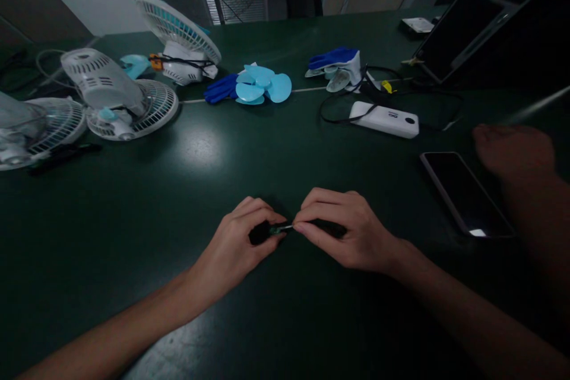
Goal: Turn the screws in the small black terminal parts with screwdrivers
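Tool (330, 228) sits pinched within the right hand (358, 231).

Head-worn view, facing forward, down over table (133, 219)

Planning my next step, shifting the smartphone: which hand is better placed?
Probably the right hand: it is nearer the smartphone, while the left hand sits farther off. The right pinches a slim metal piece, though, and another person's hand is beside the smartphone.
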`<action>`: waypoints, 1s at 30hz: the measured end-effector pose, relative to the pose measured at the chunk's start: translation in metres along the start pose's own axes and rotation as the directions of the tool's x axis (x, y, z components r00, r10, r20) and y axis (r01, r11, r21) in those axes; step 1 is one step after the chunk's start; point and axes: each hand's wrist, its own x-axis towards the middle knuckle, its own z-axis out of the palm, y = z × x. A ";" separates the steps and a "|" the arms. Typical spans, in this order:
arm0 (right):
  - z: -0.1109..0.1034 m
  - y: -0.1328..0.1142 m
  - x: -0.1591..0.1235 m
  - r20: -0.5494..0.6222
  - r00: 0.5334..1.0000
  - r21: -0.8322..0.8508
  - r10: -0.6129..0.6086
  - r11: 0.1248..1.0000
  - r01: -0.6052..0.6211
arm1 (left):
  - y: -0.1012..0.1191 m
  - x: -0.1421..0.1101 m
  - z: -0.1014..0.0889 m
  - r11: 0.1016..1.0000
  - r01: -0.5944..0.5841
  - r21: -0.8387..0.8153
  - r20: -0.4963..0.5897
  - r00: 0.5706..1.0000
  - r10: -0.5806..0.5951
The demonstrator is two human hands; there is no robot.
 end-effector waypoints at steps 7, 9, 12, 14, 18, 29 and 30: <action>-0.005 0.017 -0.004 -0.027 0.999 -0.105 0.035 0.994 -0.037 | 0.001 0.000 0.001 1.000 -0.016 0.015 -0.009 1.000 0.016; -0.007 0.021 -0.005 -0.037 0.998 -0.120 0.044 0.992 -0.048 | 0.003 0.000 0.000 0.999 -0.025 0.030 -0.010 1.000 0.025; -0.008 0.023 -0.005 -0.037 0.998 -0.134 0.060 0.989 -0.064 | 0.003 -0.002 -0.002 0.998 -0.034 0.061 0.008 0.999 0.033; -0.008 0.023 -0.004 -0.034 0.997 -0.133 0.065 0.989 -0.070 | 0.001 -0.005 -0.006 0.995 -0.043 0.084 0.043 0.998 0.040; -0.007 0.023 -0.005 -0.029 0.998 -0.120 0.063 0.991 -0.066 | -0.014 -0.017 -0.024 0.985 -0.112 0.134 0.138 0.986 0.094; -0.007 0.023 -0.003 -0.007 0.996 -0.116 0.086 0.989 -0.086 | -0.097 -0.078 -0.136 0.880 0.274 0.387 -0.216 0.955 -0.202; -0.007 0.023 -0.003 -0.006 0.996 -0.114 0.085 0.990 -0.085 | -0.100 -0.081 -0.143 0.867 0.310 0.391 -0.261 0.940 -0.218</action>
